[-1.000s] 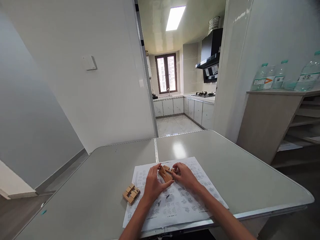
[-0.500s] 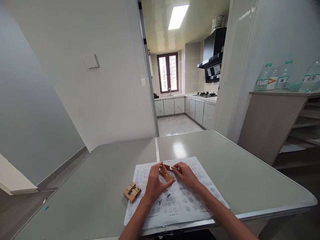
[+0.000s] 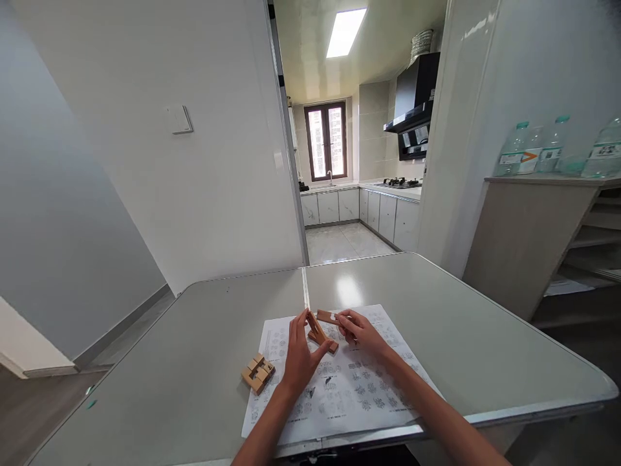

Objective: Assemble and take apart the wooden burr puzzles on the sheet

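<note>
My left hand (image 3: 301,353) holds wooden pieces (image 3: 321,336) between its fingertips and thumb, over the printed paper. They meet at an angle, one leaning up and one lower. In my right hand (image 3: 358,329) is a separate notched wooden stick (image 3: 326,316), pinched at its right end. That stick points left, close to the top of the left hand's pieces; whether they touch is unclear. A squarish block of interlocked wooden pieces (image 3: 258,373) rests at the left edge of the printed paper (image 3: 339,414), partly on the table.
The paper lies near the front edge of the grey-green table (image 3: 194,375). A small green bit (image 3: 92,404) is at the table's left side. Clear bottles (image 3: 550,150) stand on a wooden cabinet (image 3: 528,226) at the right. Beyond the doorway is a kitchen.
My right hand has drawn its stick up and clear of the other pieces, so more of it shows. The pieces in my left hand have tilted and spread apart.
</note>
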A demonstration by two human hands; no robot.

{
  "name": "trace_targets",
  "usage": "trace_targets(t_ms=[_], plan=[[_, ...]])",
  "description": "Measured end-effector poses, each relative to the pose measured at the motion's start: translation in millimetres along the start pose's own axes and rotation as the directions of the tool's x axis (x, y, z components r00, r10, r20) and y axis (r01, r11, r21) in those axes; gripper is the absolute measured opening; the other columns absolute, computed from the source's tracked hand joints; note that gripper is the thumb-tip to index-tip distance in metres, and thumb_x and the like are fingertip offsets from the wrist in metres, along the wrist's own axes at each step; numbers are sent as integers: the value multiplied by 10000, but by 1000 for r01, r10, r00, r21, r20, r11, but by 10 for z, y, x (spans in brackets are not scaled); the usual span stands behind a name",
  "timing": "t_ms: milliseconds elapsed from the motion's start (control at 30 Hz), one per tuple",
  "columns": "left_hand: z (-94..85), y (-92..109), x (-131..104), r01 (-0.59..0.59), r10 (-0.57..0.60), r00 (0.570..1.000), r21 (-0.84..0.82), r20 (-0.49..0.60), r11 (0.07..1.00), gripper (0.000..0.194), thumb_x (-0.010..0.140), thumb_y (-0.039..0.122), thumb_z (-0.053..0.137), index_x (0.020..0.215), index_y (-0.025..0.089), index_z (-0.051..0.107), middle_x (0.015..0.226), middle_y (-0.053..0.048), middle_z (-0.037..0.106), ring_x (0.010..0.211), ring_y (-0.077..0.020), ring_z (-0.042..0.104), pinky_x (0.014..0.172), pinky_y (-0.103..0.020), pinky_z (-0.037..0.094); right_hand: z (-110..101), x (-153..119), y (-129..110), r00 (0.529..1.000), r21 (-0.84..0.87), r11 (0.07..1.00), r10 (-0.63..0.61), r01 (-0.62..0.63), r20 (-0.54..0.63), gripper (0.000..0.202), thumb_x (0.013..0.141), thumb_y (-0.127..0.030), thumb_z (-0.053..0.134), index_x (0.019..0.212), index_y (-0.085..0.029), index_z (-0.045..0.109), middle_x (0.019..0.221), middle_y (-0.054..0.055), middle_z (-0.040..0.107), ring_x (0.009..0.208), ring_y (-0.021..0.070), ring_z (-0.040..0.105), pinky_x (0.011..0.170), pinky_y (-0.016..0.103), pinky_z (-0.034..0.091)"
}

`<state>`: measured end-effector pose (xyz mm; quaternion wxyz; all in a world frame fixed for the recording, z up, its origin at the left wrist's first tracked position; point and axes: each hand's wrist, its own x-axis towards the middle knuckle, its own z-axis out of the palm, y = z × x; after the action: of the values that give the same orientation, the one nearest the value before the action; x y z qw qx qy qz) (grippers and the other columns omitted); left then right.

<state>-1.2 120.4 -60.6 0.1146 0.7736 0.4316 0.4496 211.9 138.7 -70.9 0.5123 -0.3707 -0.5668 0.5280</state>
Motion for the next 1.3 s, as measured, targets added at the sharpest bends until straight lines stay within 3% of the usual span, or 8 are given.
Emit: trace_targets(t_ms=[333, 667, 800, 1133, 1300], plan=[[24, -24, -2, 23, -25, 999, -44, -32, 999, 714, 947, 459, 681, 1532, 304, 302, 1467, -141, 437, 1238, -313, 542, 1073, -534, 465, 4, -35, -82, 989, 168, 979, 101, -119, 111, 465, 821, -650, 714, 912, -198, 648, 629, -70, 484, 473, 68, 329, 453, 236, 231], [4, 4, -7, 10, -11, 1000, -78, -1, 997, 726, 940, 467, 687, 1541, 321, 306, 1471, -133, 446, 1212, -308, 555, 1056, -526, 475, -45, -5, -26, 977, 227, 955, 164, -191, 133, 468, 811, -644, 728, 915, -197, 638, 613, -105, 303, 491, 64, 171, 452, 226, 121], [2, 24, -8, 2, 0, 1000, -115, 16, 993, 696, 967, 476, 640, 1549, 314, 293, 1497, -138, 439, 1191, -291, 575, 1039, -494, 498, -49, -18, -25, 975, 229, 953, 165, -197, 152, 476, 821, -657, 717, 921, -197, 649, 621, -103, 291, 505, 71, 176, 461, 226, 131], [18, 26, -8, -24, 31, 999, -178, 37, 984, 640, 991, 432, 603, 1534, 295, 294, 1511, -142, 407, 1359, -322, 469, 1079, -501, 472, -51, 9, 26, 982, 234, 956, 151, -175, 116, 543, 817, -690, 700, 1020, -187, 678, 619, -103, 300, 496, 73, 203, 465, 236, 135], [22, 32, -9, 2, 1, 1000, -169, 18, 986, 641, 985, 440, 606, 1529, 289, 302, 1519, -148, 390, 1266, -308, 526, 1055, -509, 479, -63, 18, 51, 979, 238, 953, 158, -186, 130, 521, 809, -675, 720, 994, -190, 678, 623, -104, 290, 501, 72, 190, 466, 233, 130]])
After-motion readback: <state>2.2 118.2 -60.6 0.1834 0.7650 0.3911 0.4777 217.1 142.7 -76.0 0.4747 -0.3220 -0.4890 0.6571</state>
